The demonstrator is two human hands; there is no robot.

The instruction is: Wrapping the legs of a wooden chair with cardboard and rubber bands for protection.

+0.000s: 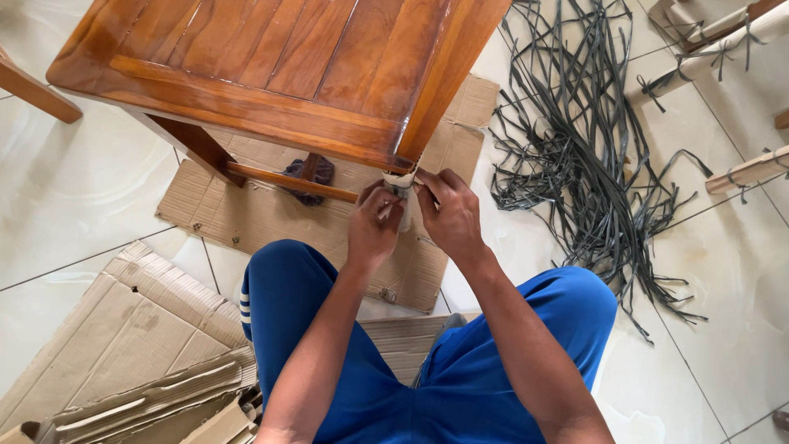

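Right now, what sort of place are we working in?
Probably a furniture packing or finishing area on a tiled floor. A varnished wooden table stands on flattened cardboard, a heap of grey straps lies beside it, and both hands press wrapping around a table leg.

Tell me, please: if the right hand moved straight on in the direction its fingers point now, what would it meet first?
The right hand points left, toward the wrapped table leg it already grips. Just beyond is the left hand, probably next, though depth is unclear.
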